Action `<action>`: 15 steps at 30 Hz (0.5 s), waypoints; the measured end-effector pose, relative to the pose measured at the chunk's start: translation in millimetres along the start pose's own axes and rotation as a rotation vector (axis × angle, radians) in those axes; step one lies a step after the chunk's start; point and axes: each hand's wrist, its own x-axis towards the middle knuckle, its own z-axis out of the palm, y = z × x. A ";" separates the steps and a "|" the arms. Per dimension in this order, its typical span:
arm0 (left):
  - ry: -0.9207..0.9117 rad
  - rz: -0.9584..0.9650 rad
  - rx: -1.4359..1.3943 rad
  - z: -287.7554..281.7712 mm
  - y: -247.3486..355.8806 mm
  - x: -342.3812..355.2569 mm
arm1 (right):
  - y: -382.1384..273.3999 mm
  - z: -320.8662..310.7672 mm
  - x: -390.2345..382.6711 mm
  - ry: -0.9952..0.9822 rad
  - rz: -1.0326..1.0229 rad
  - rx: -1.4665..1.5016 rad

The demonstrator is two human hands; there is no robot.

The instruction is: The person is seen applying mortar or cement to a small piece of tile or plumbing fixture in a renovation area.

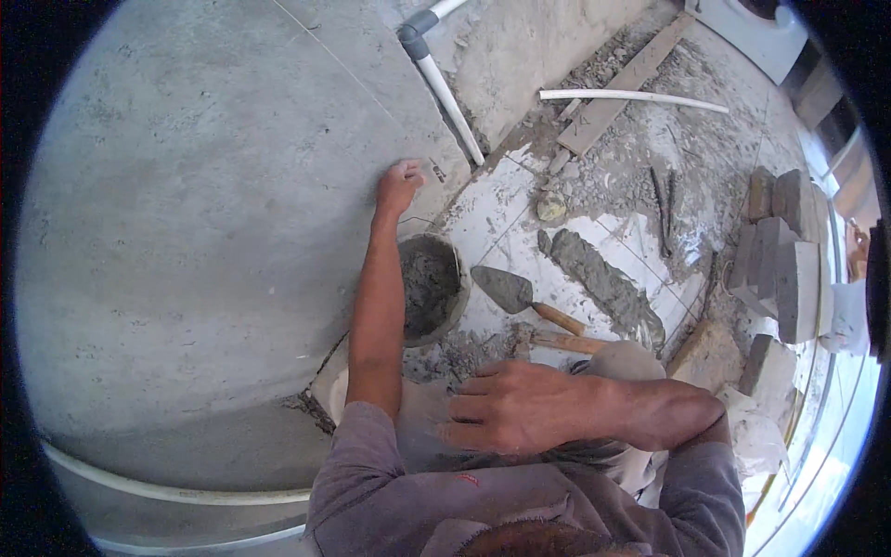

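My left hand (pixel 401 187) reaches forward to the grey plastered wall (pixel 213 204), its fingers curled together beside a small dark mark (pixel 436 171). Whatever those fingers may hold is too small to make out. Below that forearm stands a round bucket (pixel 461 290) with wet grey mortar (pixel 427 283) inside, partly covered by the arm. Across my lap lies my right hand (pixel 510 408), fingers loosely apart and nothing in them. Beyond it a pointing trowel (pixel 506 290) with a wooden handle rests on the tiles, near another wooden-handled tool (pixel 568 343) whose head is partly hidden.
A long heap of mortar (pixel 603 283) lies on the white tiles. Grey blocks (pixel 789 269) are stacked at the right. Farther off are a plank (pixel 622 93), a thin white pipe (pixel 640 96), metal rods (pixel 664 209) and rubble. A jointed white pipe (pixel 445 102) stands along the wall's edge.
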 end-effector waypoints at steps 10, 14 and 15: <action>0.006 0.025 0.016 3.5 3.4 -7.7 | -0.2 2.1 -0.5 -0.058 0.029 -0.017; 0.019 0.030 -0.078 -0.1 1.0 -7.0 | -2.3 1.6 1.7 -0.032 0.013 -0.010; 0.033 0.020 -0.058 0.6 1.8 -6.8 | -1.9 1.6 1.0 -0.074 0.023 -0.015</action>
